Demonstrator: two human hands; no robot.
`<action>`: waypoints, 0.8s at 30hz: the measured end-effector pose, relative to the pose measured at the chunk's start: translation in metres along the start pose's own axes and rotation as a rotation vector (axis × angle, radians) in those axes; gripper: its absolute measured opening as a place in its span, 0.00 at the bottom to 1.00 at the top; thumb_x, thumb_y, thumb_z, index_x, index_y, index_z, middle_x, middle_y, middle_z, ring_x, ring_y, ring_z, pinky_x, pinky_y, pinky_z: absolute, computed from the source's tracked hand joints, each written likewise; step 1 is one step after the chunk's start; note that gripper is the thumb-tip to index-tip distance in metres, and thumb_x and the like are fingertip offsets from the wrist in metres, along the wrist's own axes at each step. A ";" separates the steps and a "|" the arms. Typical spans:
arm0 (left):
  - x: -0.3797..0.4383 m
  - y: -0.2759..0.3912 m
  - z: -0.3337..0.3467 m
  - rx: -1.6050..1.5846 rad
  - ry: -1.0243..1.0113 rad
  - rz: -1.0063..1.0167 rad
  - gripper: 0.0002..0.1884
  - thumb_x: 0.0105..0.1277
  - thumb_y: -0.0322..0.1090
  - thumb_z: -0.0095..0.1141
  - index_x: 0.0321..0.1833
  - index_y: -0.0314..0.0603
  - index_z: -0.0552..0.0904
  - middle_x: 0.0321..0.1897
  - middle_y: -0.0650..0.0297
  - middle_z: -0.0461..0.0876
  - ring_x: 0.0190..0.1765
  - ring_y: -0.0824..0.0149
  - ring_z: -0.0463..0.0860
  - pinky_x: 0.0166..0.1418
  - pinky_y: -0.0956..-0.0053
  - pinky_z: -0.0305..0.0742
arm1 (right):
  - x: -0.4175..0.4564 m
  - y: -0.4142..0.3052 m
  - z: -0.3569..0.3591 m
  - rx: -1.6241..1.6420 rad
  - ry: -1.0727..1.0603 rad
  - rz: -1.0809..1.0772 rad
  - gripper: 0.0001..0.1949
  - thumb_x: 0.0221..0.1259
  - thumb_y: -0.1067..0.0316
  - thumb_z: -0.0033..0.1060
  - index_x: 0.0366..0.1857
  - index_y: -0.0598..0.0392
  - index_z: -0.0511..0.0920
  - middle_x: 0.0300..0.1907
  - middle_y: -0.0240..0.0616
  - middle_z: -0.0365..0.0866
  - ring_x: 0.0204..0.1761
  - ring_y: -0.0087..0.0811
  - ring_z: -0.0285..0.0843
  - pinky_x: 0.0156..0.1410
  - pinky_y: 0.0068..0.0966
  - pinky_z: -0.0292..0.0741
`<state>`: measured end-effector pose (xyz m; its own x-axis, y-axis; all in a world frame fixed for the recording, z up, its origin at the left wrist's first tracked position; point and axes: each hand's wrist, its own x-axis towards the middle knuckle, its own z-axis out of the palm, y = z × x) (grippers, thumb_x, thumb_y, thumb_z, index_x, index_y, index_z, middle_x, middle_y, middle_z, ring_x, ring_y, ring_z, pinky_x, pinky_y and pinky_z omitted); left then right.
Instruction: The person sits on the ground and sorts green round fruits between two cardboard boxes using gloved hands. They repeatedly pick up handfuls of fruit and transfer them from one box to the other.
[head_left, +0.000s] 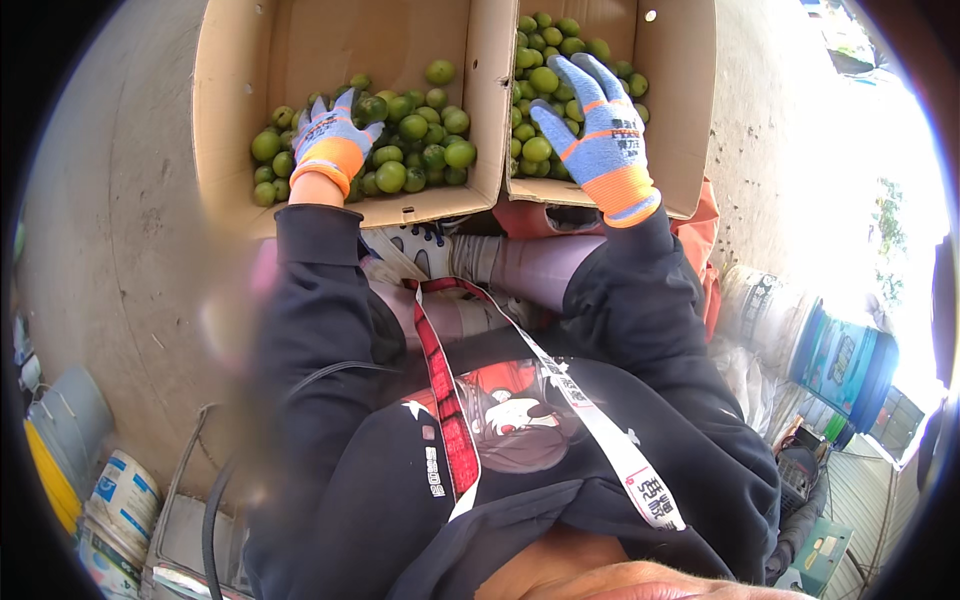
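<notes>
Two cardboard boxes stand side by side before me, both with green citrus fruits in them. In the left box (225, 105), my left hand (330, 139), in a blue and orange knit glove, rests among the fruits (412, 127); its fingers are partly hidden, and a darker green fruit (370, 109) lies by its fingertips. My right hand (604, 135), gloved alike, is over the right box (682, 112) with its fingers apart and no fruit seen in it. More green fruits (536, 148) lie beneath and beside that hand.
Concrete floor (127, 187) surrounds the boxes. White buckets (124, 495) and a grey tub (71, 412) are at the lower left. A blue-labelled bucket (840, 360) lies at the right, near an orange-red cloth or bag (705, 255). A red and white strap (450, 390) hangs over my chest.
</notes>
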<state>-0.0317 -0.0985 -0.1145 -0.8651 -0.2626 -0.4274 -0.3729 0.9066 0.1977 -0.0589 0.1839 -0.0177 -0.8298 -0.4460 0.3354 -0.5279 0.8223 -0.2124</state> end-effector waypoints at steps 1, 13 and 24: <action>0.006 -0.007 0.004 -0.032 -0.085 -0.003 0.41 0.61 0.58 0.62 0.77 0.62 0.62 0.73 0.53 0.66 0.74 0.48 0.65 0.76 0.56 0.63 | 0.000 0.000 0.002 0.013 -0.005 -0.001 0.29 0.56 0.49 0.70 0.63 0.42 0.76 0.61 0.50 0.76 0.60 0.51 0.76 0.64 0.44 0.73; -0.001 -0.020 -0.012 0.228 -0.363 0.045 0.45 0.57 0.53 0.68 0.77 0.55 0.61 0.71 0.55 0.69 0.72 0.49 0.69 0.72 0.58 0.68 | 0.001 -0.009 0.005 0.056 -0.035 0.012 0.27 0.57 0.50 0.69 0.61 0.44 0.76 0.61 0.49 0.76 0.59 0.50 0.77 0.63 0.44 0.74; 0.012 -0.039 0.004 0.014 -0.070 0.004 0.35 0.60 0.49 0.63 0.70 0.47 0.69 0.64 0.52 0.78 0.65 0.52 0.77 0.68 0.59 0.72 | 0.004 -0.012 0.006 0.117 0.017 -0.030 0.27 0.56 0.53 0.72 0.61 0.45 0.77 0.59 0.48 0.77 0.58 0.50 0.77 0.61 0.43 0.76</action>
<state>-0.0263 -0.1360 -0.1308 -0.8407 -0.2353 -0.4877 -0.3641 0.9123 0.1876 -0.0568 0.1700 -0.0197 -0.8108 -0.4625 0.3587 -0.5705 0.7616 -0.3074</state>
